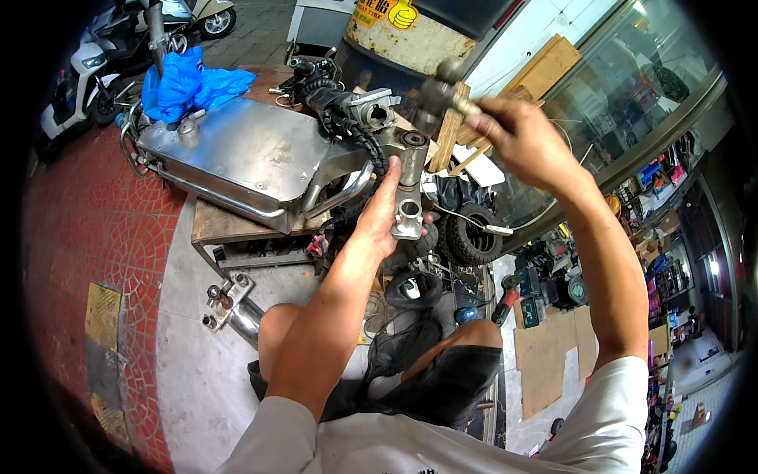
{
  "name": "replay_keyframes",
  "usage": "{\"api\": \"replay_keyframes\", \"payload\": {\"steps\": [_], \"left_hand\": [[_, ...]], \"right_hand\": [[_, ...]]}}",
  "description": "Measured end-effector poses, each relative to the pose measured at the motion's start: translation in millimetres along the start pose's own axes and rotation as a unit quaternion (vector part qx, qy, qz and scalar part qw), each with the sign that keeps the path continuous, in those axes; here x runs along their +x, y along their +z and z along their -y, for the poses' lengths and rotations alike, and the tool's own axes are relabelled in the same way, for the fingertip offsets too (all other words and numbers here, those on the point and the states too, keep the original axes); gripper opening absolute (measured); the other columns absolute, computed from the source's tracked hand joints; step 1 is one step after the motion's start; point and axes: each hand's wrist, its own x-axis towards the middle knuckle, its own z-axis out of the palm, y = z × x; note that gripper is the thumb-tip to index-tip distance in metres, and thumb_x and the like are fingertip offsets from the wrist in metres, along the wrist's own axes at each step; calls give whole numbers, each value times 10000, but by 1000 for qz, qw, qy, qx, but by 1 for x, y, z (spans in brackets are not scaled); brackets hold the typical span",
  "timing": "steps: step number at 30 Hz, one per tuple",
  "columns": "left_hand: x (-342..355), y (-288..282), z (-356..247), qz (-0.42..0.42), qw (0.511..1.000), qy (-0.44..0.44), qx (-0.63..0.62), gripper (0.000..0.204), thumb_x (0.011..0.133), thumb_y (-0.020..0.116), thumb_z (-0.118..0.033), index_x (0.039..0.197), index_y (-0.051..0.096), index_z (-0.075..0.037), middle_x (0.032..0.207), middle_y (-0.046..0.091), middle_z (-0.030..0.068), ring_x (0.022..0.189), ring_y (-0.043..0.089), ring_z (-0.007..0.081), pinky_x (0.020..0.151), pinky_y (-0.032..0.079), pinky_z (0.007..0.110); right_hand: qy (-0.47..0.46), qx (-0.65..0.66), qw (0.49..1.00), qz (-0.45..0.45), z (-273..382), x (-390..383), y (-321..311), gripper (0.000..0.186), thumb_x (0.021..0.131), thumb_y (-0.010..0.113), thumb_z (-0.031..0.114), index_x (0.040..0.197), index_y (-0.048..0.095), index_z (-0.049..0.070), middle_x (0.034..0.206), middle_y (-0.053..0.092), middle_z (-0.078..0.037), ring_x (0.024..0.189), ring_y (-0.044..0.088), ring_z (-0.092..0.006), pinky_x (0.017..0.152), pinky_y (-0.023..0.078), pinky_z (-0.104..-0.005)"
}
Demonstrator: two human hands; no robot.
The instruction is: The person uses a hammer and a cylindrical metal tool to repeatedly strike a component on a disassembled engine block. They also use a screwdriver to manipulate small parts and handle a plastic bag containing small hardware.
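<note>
- Head view: red patterned tiles (95,229) on the left, then a grey slab (189,340) with a low wood-topped bench (212,223) standing on it.
- Parked scooters (87,67) up in the top left corner, a worn drum (410,43) behind the bench, and a big glass pane (600,103) on the right with wood boards (545,67) leaning near it.
- Floor's pretty busy: chunky tyre (474,235), red and black grinder (508,300), flattened cardboard (541,363), plus a metal fork part (229,306) lying left of the person's knee.
- Frame (245,150) sits on the bench, bare silvery metal with a flat-topped box section, bent tubes along the side and a blue bag (185,83) slumped on its far end. Black cables bunch up by the neck (410,162).
- Bracket (408,221) is just below the neck, dull grey with a round hole. Left hand (381,209) is wrapped round it, thumb up along the neck.
- Right hand (525,142) has a closed grip on a hammer (450,96), raised beside the neck and clear of it. Hammer's head is motion-blurred, so its exact shape's hard to tell.
</note>
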Motion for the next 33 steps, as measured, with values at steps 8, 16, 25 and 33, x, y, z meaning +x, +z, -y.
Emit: {"api": "replay_keyframes", "payload": {"steps": [8,16,25,33], "left_hand": [[4,-5,1,16,1000,4,8,778,936,472,-800,1151,640,-71,894,709,152,688,708,247,549,572,384],[-41,-1,4,-82,974,-23,211,810,1011,355,-747,1308,567,-24,948,721,199,669,715,261,512,582,347],[-83,71,-45,-119,382,485,778,369,873,769,-277,1119,692,-12,1131,664,175,1081,633,343,900,510,449],[-49,60,-41,-113,308,417,848,833,712,885,-383,1381,545,-21,1378,566,182,1265,531,388,1084,398,490]], "right_hand": [[38,155,987,-20,-45,-28,37,389,1039,611,345,1179,692,-10,730,619,-112,677,579,-195,675,482,-408],[361,735,570,-68,-118,-116,228,322,1088,487,385,1143,587,85,722,496,29,525,423,-90,459,344,-272],[274,930,227,95,-101,-140,319,354,1062,508,451,1127,567,108,694,441,52,545,397,-111,496,326,-289],[232,951,166,118,-51,-106,297,347,1067,510,445,1080,546,100,643,423,46,472,376,-102,444,316,-279]]}}
